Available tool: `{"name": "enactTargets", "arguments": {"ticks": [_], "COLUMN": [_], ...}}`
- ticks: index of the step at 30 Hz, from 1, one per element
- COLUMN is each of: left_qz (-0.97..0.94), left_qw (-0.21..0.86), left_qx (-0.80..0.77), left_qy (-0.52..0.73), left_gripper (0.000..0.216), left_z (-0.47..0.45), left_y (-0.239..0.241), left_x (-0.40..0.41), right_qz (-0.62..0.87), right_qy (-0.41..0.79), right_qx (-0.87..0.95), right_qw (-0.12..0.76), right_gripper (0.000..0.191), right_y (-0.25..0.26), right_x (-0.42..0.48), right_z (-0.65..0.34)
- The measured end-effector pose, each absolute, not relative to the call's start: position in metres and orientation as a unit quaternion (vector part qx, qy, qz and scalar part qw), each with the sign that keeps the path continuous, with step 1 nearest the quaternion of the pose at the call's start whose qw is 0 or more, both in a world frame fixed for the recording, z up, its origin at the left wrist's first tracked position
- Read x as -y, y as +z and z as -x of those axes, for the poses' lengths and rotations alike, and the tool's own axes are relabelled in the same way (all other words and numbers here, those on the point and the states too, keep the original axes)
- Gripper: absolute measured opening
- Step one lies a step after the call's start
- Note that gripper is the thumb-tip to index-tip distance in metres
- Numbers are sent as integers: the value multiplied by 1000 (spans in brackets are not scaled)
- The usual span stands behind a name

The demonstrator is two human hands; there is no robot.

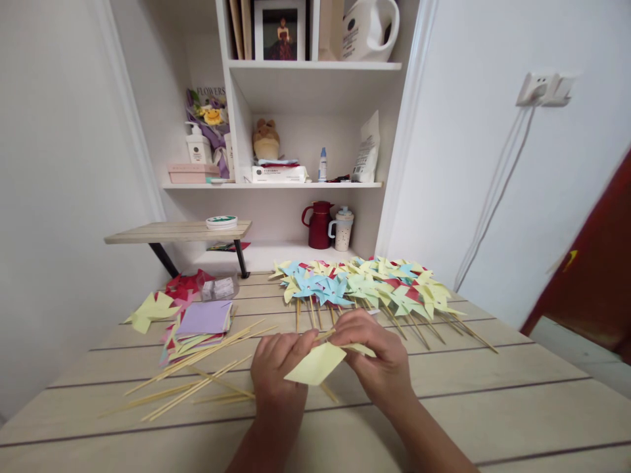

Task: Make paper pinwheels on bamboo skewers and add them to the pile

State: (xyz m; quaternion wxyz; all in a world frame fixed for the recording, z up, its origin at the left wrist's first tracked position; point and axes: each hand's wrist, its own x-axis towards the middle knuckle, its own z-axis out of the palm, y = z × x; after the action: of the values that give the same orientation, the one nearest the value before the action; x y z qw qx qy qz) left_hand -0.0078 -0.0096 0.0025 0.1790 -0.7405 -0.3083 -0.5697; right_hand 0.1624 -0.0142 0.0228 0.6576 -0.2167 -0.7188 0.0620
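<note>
Both hands meet over the front middle of the table, closed around a pale yellow paper pinwheel (318, 363). My left hand (280, 368) is curled, with its thumb and finger at the paper's left edge. Fingers of my right hand (372, 355) pinch the paper from the right, and a folded blade shows beneath them. A thin wooden stick (329, 393) pokes out below the paper; whether it is joined to the pinwheel is hidden. Loose wooden sticks (197, 361) lie left of my left hand. Finished pinwheels (365, 284) on sticks lie in rows beyond my hands.
Purple paper squares (203, 319) top a stack at the left, near a clear plastic box (219, 288) and a loose yellow pinwheel (152, 310). A small raised wooden stand (182, 231) stands behind them. Shelves hold a red jug (319, 225) and a speckled cup (344, 230).
</note>
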Motion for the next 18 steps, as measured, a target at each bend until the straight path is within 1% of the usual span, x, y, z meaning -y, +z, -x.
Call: {"name": "enactTargets", "arguments": {"ticks": [8,18], "left_qz": [746,727], "left_qw": [182,190], "left_qx": [310,303], "left_qy": [-560,-586], "left_gripper": [16,14], "left_z": [10,5], "left_y": [0,-1], "left_x": [8,7], "right_qz": [225,235], "right_qy": [62,75], "right_qx": [715,714], "right_qw": [659,656], "right_gripper": [16,19], "right_y": [24,23], "right_x": [15,16], "right_z": [-161,-160]}}
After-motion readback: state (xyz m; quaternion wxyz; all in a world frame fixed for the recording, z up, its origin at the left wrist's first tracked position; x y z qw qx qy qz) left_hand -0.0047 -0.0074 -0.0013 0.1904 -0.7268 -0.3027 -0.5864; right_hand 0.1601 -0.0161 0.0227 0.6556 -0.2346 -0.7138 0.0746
